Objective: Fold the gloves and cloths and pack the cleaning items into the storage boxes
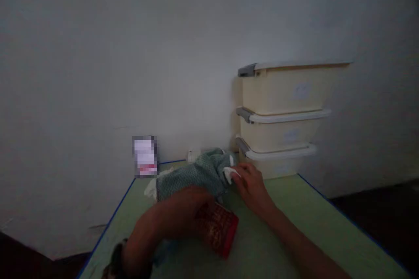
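My left hand (178,217) is closed over a red patterned packet (220,230) that lies on the green table top (294,209). My right hand (250,185) reaches forward and pinches a small white piece (230,173) at the edge of a grey-green cloth (196,175) bunched on the table. A dark band sits on my left wrist (115,262). The picture is dim and blurred.
Three cream plastic bins with white lids and grey latches (281,115) are stacked against the wall at the table's far right. A small white box (145,156) stands at the far left corner. The table has a blue edge (113,218); dark floor lies on both sides.
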`<action>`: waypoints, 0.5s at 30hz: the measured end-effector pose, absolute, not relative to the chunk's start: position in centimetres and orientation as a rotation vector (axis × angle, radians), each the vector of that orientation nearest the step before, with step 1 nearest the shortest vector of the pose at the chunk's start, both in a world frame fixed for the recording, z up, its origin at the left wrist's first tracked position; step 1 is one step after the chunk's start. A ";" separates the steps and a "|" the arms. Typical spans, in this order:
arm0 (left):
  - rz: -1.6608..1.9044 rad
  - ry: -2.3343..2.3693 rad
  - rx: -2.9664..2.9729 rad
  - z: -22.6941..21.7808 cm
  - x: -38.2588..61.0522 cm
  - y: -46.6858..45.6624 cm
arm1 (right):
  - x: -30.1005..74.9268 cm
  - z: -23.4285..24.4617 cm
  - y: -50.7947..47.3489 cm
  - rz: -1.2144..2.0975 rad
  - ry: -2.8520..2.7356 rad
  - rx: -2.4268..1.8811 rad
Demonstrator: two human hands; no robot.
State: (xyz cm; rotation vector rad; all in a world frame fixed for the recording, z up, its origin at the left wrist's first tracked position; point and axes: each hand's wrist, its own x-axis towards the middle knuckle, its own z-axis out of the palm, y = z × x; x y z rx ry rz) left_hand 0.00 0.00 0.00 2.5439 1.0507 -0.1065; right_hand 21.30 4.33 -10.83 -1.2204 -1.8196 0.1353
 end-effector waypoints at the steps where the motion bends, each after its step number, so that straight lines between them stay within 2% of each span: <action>1: -0.105 1.013 2.578 -0.7 0.1 -0.1 | 21.3 -10.8 4.2 0.148 -1.830 -1.212; 9: 0.056 1.028 2.759 -5.3 1.8 1.0 | 21.0 -11.1 4.1 0.210 -1.895 -1.171; 15: 0.284 0.991 2.339 -2.0 -0.3 1.9 | 21.0 -10.8 3.9 0.166 -1.836 -1.155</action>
